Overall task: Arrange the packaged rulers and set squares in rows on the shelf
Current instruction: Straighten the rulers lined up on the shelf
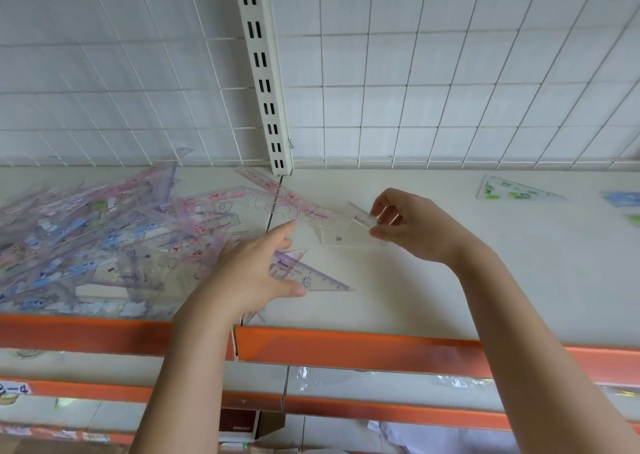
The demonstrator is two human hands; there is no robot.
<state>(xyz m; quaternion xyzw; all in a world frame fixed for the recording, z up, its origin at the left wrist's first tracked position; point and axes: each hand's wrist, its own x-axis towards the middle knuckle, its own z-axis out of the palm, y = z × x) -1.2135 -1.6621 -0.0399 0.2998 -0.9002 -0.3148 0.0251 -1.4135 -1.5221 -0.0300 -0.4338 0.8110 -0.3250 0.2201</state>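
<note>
the right hand (408, 226) pinches the end of a clear plastic packaged ruler set with pink print (311, 213), thumb below and fingers curled above, holding it just over the matt cream shelf (467, 263). the left hand (256, 270) is spread open, fingers straight, over a thin purple-tinted transparent set square (311, 275) lying flat at 6 o'clock from the held pack; i cannot tell whether it touches it. at 9 o'clock a loose, glossy heap of pink, blue and purple packaged rulers and set squares (90, 245) sprawls in overlapping layers. a clear green-printed triangular set square (512, 188) lies well apart at 2 o'clock. a white wire grid back panel (415, 72) rises behind, split by a slotted cream metal upright (263, 72). a smooth orange front rail (346, 346) edges the shelf.
</note>
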